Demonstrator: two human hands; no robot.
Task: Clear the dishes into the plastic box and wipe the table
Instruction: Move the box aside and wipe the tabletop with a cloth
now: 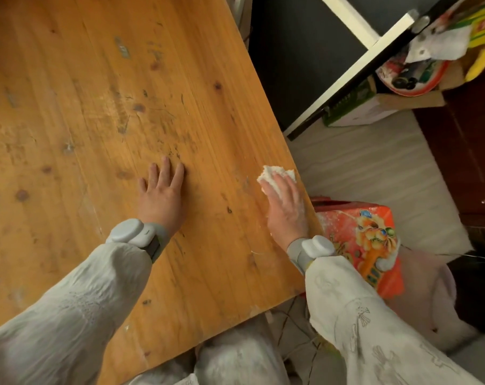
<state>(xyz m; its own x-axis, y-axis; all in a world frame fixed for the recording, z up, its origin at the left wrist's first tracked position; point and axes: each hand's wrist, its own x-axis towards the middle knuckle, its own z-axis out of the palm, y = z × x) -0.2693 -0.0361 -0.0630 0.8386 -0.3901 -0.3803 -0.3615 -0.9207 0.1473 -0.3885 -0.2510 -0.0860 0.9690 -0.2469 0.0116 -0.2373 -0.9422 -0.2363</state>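
A worn wooden table [102, 112] with scratches and dark marks fills the left of the view. My right hand [285, 207] lies with straight fingers on a crumpled white cloth [272, 173] and presses it onto the table close to the right edge. My left hand [160, 193] rests flat on the wood, fingers spread, a hand's width to the left of the cloth. Both wrists wear grey bands below white sleeves. No dishes and no plastic box are in view.
An orange printed box [369, 243] stands on the floor just beyond the table's right edge. Further back are a white frame [355, 70] and a cardboard box [419, 73] full of colourful clutter. A dark wooden cabinet [469, 151] is at the right.
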